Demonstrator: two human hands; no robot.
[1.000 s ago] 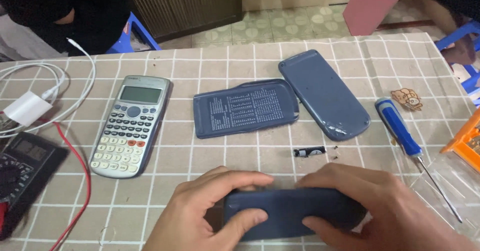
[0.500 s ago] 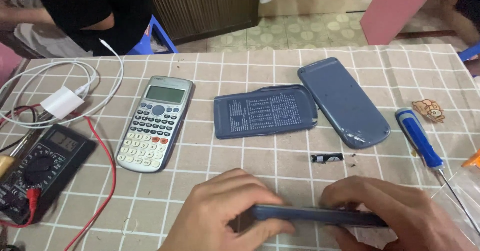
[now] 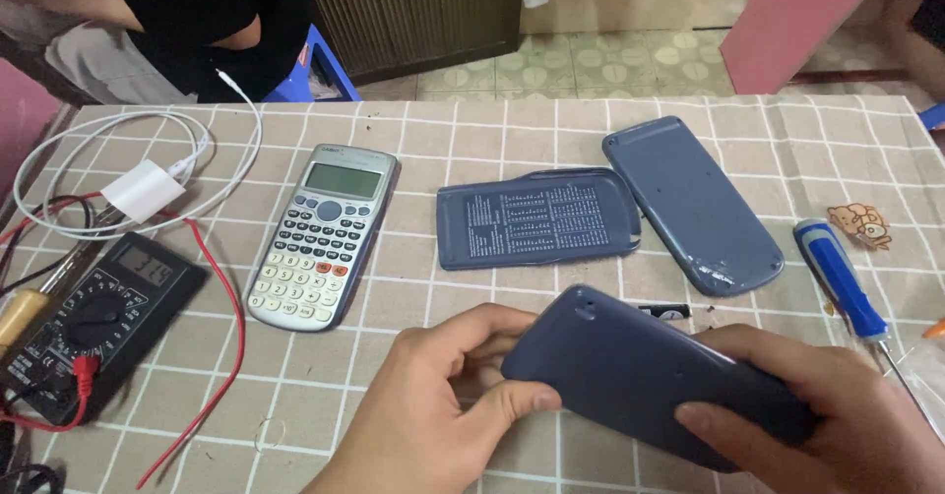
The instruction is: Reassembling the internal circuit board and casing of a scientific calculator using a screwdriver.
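Both hands, left hand [image 3: 423,410] and right hand [image 3: 837,415], fingers clasping a blue-grey calculator body [image 3: 645,376], back up, above the bench [image 3: 472,130].

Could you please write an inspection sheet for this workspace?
Surface: checked tablecloth, some small debris.
Job's things: dark blue calculator body, back side up, held above the table.
Clutter: grey calculator, two blue covers, screwdriver, multimeter.
Hands: left hand and right hand both grip the body.
Cables: white cable, red test lead.
Surroundings: another person seated opposite.
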